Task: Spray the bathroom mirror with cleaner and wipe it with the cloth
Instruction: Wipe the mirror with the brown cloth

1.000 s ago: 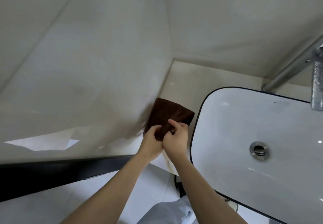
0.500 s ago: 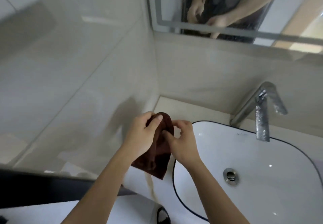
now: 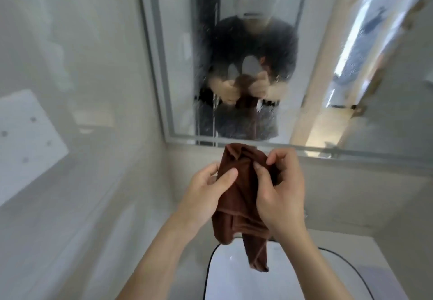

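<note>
A brown cloth [image 3: 241, 196] hangs bunched between both hands in front of me, its lower end dangling over the sink. My left hand [image 3: 206, 194] grips its left side with the thumb on top. My right hand [image 3: 278, 194] pinches the right side near the top. The bathroom mirror [image 3: 246, 49] fills the wall ahead, its glass wet with droplets and streaks, and it reflects a person holding the cloth. The hands are below the mirror's lower edge and apart from the glass. No spray bottle is in view.
A white sink [image 3: 293, 276] with a thin black rim lies below the hands on a pale counter. A glossy tiled wall [image 3: 82, 135] stands close on the left and meets the mirror's frame at the corner.
The view has swung up from the counter and sink to the mirror. Both hands picked the cloth up off the counter corner and raised it in front of the mirror's lower edge.
</note>
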Available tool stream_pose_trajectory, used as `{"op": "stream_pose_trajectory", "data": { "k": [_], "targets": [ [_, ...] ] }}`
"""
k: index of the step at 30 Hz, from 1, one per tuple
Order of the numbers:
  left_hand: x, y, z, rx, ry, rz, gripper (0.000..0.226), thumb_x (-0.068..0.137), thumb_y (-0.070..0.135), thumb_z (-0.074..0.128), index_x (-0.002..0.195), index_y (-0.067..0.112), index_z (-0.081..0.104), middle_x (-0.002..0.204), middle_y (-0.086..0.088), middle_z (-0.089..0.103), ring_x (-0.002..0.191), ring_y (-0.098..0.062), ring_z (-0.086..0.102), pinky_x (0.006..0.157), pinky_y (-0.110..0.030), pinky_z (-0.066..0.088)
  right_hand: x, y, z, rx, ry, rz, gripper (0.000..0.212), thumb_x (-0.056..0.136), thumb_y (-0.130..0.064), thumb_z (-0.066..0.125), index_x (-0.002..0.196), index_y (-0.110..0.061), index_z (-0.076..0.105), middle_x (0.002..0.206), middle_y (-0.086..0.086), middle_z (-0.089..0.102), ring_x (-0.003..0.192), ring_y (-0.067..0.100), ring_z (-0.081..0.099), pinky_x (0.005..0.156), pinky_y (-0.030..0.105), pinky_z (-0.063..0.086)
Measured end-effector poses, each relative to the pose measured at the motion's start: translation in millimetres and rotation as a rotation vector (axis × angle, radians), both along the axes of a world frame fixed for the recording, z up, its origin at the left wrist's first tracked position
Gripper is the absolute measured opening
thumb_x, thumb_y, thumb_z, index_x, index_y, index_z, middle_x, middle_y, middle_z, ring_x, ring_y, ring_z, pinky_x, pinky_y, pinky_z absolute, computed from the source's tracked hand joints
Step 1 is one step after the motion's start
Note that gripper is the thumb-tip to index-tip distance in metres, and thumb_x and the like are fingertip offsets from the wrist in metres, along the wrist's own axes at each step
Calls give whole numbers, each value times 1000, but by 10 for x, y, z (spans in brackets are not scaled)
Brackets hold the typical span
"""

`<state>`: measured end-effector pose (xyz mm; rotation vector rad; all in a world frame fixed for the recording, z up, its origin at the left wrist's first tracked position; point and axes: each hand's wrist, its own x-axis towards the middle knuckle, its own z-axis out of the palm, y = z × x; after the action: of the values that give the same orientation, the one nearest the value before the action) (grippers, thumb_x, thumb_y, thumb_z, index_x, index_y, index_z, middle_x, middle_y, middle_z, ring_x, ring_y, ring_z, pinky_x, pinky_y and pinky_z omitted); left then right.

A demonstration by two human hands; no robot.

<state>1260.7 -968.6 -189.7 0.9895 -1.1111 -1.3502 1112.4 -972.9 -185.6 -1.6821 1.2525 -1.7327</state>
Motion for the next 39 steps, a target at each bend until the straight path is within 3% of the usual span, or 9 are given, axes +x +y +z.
{"op": "stream_pose_trajectory", "data": {
  "k": [6, 9, 12, 17, 20, 22, 29, 33, 39],
  "targets": [
    [-609, -634, 837, -64, 85, 2, 10, 92, 18, 64, 87, 10, 63, 89, -17, 65, 79, -24, 64, 74, -39, 52, -357, -139, 275, -273, 238, -54, 27, 87, 10, 49, 106, -6, 58, 132, 11, 46, 122, -3, 47, 101, 14, 39],
    [-834, -788, 1158, -54, 126, 44, 16, 92, 20, 65, 92, 5, 66, 88, -17, 70, 80, -27, 69, 79, -45, 56, -518, -274, 472, -182, 266, 67, 46, 87, -3, 59, 127, -24, 51, 155, -4, 26, 142, -1, 32, 109, 8, 29],
    [-924, -874, 1458, -74, 158, 63, 29, 92, 21, 65, 105, -5, 64, 98, -27, 72, 83, -33, 71, 80, -48, 59, -604, -449, 665, -193, 280, 143, 71, 86, -24, 70, 146, -35, 34, 163, -10, 14, 147, -9, 18, 106, -1, 21],
    [-924, -952, 2028, -279, 134, 46, 17, 93, 7, 60, 104, -1, 70, 102, -23, 74, 92, -32, 72, 80, -37, 57, -422, -977, 1186, -412, 198, 69, 101, 82, 10, 52, 155, -49, 16, 158, 6, 24, 146, -3, 29, 110, 4, 26],
    [-779, -991, 2416, -491, -6, 79, 25, 92, -2, 57, 101, 12, 76, 102, -13, 77, 101, -26, 72, 88, -37, 54, -322, -1291, 1741, -526, 183, -17, 88, 84, -3, 48, 153, -49, 18, 155, -4, 25, 132, -7, 42, 101, 10, 41],
    [-670, -1000, 2693, -626, -121, 121, 30, 92, -2, 57, 105, 18, 75, 103, -5, 77, 103, -19, 71, 88, -31, 55, -236, -1429, 2099, -561, 249, -76, 78, 84, -15, 44, 153, -39, 18, 150, -9, 25, 120, 17, 57, 83, 34, 58],
    [-146, -1290, 3367, -921, -590, 593, 36, 88, 15, 64, 119, 31, 56, 124, 12, 56, 116, -4, 53, 97, -15, 42, -59, -1823, 3506, -761, 630, -416, 70, 89, -24, 53, 153, -19, 27, 141, 11, 38, 95, 39, 63, 60, 42, 53],
    [331, -1597, 3428, -810, -1155, 782, 86, 82, 37, 68, 151, 37, 17, 162, 10, 1, 151, -16, -1, 122, -38, 15, 80, -2007, 4329, -860, 781, -539, 50, 94, -13, 55, 142, -11, 41, 132, 13, 43, 91, 38, 59, 53, 37, 35],
    [651, -1889, 3370, -644, -1342, 733, 98, 90, 42, 59, 154, 32, -15, 162, 7, -27, 151, -21, -20, 124, -46, 8, 474, -2240, 4752, -787, 876, -656, 32, 88, -7, 54, 120, -7, 53, 134, 14, 40, 110, 35, 49, 60, 44, 50]
  ]
}}
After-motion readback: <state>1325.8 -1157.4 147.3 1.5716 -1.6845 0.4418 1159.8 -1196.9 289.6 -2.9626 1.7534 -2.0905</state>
